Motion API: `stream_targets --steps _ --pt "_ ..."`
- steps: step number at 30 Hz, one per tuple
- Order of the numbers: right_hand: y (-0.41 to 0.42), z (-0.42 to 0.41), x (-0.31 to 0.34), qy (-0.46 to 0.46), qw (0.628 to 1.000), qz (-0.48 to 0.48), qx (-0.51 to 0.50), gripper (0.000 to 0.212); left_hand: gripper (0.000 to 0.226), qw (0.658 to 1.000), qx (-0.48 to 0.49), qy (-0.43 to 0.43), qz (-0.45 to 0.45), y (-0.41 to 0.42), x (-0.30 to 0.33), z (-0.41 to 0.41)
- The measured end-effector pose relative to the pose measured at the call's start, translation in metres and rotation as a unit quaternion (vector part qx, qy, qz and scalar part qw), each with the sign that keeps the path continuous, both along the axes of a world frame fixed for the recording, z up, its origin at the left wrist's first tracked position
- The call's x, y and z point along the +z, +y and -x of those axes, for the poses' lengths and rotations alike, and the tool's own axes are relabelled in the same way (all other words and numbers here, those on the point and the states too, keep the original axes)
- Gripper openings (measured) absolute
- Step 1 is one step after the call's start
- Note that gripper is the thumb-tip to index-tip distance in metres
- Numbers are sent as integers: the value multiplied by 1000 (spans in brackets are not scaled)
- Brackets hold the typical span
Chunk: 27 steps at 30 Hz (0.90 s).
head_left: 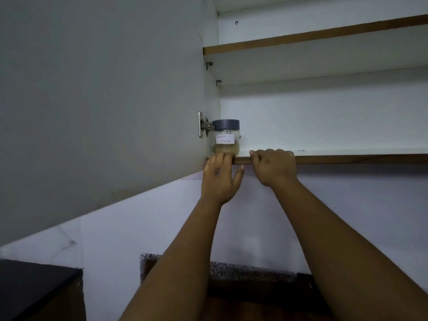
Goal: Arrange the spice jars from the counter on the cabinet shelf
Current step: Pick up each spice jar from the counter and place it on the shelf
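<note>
Knocking the garam masala jar over is the risk: left hand, fingers straight, touches the bottom shelf edge just below it; right hand curls over that edge beside it.

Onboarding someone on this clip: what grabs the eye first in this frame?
The lone spice jar, grey lid and handwritten label, stands upright at the far left of the lowest cabinet shelf, beside the door hinge. Just below it, both hands are at the shelf's front edge: the left hand under the jar, the right hand with fingers curled over the edge. The shelves above show nothing on them.
</note>
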State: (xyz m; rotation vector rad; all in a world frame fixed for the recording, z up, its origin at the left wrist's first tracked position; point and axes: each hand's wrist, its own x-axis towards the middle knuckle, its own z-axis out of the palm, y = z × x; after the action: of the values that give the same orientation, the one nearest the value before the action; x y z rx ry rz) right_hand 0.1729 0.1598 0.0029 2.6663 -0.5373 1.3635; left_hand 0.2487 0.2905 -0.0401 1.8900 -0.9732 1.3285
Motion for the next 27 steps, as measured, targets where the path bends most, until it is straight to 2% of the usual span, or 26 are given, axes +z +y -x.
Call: stream_targets --steps 3,7,9,12,15,17,22,27 --pt "-2 13 -35 -105 993 28 54 38 45 999 0 27 -23 5 -12 8" --pt "7 21 -117 -123 989 0 77 60 57 997 -23 54 -40 10 -48 22" --pt "14 27 -174 -90 992 -66 64 63 58 994 -42 99 -36 18 -88 30" --pt "20 38 -258 -14 985 -170 34 64 63 960 -86 265 -6 38 -181 46" --pt "26 52 -325 110 969 -221 8 67 65 917 -28 388 -85 68 -274 56" --pt "33 64 -361 190 950 -249 -3 69 62 894 11 423 -143 88 -321 64" --pt "55 74 -423 278 918 -280 28 70 60 850 36 502 -154 115 -376 78" --pt "87 65 -452 333 886 -283 154 83 68 816 28 545 -190 124 -407 93"
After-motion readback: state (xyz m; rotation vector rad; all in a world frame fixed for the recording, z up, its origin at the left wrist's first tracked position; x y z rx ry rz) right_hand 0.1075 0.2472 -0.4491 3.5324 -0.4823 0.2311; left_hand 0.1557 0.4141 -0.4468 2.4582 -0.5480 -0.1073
